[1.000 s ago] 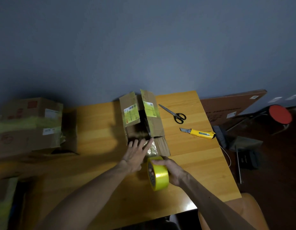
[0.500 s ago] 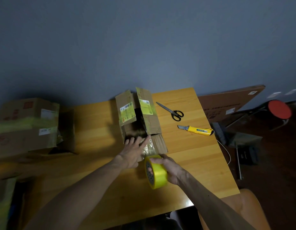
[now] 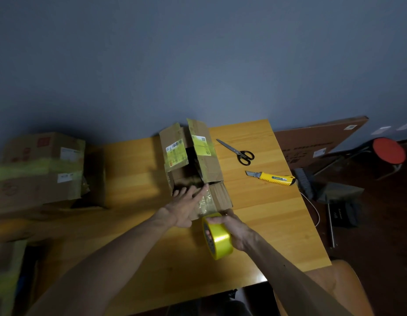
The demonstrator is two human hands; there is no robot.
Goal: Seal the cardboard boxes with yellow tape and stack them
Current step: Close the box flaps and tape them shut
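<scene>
Well left of the open box (image 3: 209, 165), taped boxes (image 3: 38, 169) sit stacked; on its near wall I have the left hand (image 3: 184, 206) flat, fingers straight and spread, pressing what looks like the tape end. Just nearer than the box, the right hand (image 3: 234, 226) has its fingers curled round the yellow tape roll (image 3: 218, 238) — anchoring the first strip, I judge. Next: fold the flaps down, draw tape over them, cut with the scissors (image 3: 241, 152) right of the box.
</scene>
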